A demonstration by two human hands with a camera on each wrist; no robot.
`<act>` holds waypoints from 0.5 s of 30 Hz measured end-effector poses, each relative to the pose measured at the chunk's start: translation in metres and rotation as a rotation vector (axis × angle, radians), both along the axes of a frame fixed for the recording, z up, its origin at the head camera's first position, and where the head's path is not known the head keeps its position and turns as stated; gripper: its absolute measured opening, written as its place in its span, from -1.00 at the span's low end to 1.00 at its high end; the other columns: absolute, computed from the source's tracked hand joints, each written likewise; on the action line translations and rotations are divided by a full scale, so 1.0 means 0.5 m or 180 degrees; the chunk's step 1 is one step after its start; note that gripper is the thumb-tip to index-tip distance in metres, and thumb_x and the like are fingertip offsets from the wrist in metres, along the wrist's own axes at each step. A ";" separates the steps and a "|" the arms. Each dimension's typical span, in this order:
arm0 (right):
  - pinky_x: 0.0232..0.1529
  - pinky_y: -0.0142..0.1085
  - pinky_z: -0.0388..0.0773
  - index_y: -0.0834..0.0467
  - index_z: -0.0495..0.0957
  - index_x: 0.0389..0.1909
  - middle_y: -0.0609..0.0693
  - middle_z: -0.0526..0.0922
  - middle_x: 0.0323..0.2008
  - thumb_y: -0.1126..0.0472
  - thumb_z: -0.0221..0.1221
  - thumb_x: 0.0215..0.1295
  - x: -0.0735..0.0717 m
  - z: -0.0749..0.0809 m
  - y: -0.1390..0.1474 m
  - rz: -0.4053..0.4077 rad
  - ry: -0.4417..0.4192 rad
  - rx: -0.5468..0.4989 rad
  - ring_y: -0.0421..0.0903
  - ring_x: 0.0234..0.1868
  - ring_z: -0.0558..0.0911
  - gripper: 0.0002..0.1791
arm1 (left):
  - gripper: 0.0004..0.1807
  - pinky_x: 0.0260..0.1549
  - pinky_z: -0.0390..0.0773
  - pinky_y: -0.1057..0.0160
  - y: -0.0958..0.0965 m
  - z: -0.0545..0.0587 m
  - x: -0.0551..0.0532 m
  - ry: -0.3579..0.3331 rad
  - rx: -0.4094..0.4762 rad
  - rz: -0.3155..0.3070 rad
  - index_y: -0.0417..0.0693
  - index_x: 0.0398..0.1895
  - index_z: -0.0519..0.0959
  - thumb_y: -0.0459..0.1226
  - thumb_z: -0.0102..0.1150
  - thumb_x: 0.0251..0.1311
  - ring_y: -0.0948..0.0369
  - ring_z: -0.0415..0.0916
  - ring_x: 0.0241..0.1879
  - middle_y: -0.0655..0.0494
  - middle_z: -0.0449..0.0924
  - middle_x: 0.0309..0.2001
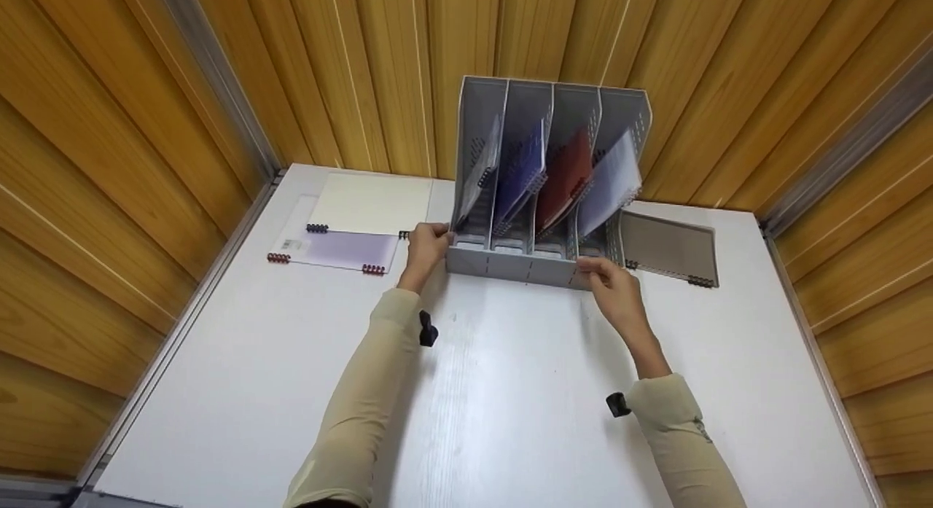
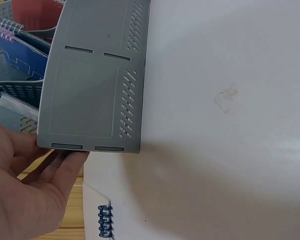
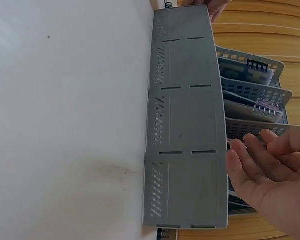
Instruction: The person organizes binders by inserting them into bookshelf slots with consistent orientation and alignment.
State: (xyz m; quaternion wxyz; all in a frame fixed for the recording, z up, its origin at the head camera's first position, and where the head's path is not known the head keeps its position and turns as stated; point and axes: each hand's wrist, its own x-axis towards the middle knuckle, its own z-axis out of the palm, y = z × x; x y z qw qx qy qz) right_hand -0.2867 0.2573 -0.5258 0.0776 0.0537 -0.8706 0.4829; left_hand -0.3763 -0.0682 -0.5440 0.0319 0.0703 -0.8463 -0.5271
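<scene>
A grey file holder with upright dividers stands at the back of the table. Ring notebooks lean in its slots: a clear one, a blue one, a red one and a pale lilac one. My left hand grips the holder's front left corner, thumb and fingers about its edge, as the left wrist view shows. Towards the right end of the front lip, my right hand touches the edge with loosely bent fingers. In the right wrist view, no finger presses the lip's front face.
On the left, a cream notebook overlaps a pale purple notebook with red rings. A grey-brown notebook lies to the right of the holder. Wood-patterned walls enclose the white table at the back and sides.
</scene>
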 end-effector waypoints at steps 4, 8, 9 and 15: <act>-0.02 -0.53 0.57 0.35 0.62 0.08 0.27 0.70 0.03 0.43 -0.04 0.49 0.019 -0.017 0.024 -0.0051 -0.0168 -0.0037 0.13 0.09 0.68 -0.69 | -0.70 0.00 0.64 0.11 0.005 -0.007 0.004 0.0140 -0.0225 -0.0077 -0.31 0.13 0.64 -0.36 0.14 0.43 0.07 0.66 0.02 -0.14 0.70 0.05; 0.00 -0.47 0.60 0.35 0.60 0.09 0.27 0.69 0.04 0.43 -0.06 0.50 0.037 -0.032 0.048 -0.0109 -0.0228 0.0021 0.13 0.09 0.68 -0.68 | -0.63 0.20 0.54 0.07 0.009 -0.012 0.015 0.0202 -0.0361 -0.0232 -0.34 0.28 0.52 -0.35 -0.02 0.53 0.00 0.53 0.26 -0.20 0.59 0.22; 0.00 -0.46 0.60 0.34 0.60 0.09 0.26 0.69 0.05 0.43 -0.06 0.50 0.042 -0.036 0.054 -0.0129 -0.0230 0.0044 0.13 0.09 0.68 -0.68 | -0.61 0.23 0.51 0.06 0.010 -0.012 0.019 0.0200 -0.0368 -0.0276 -0.35 0.32 0.48 -0.35 -0.06 0.54 -0.02 0.48 0.30 -0.22 0.55 0.26; 0.05 -0.40 0.60 0.31 0.61 0.11 0.24 0.68 0.10 0.42 -0.06 0.51 0.073 -0.062 0.087 -0.0243 -0.0386 0.0087 0.11 0.11 0.68 -0.67 | -0.55 0.30 0.45 0.07 0.021 -0.001 0.071 0.0450 -0.0652 -0.0430 -0.38 0.40 0.34 -0.45 -0.11 0.50 -0.10 0.39 0.36 -0.29 0.42 0.36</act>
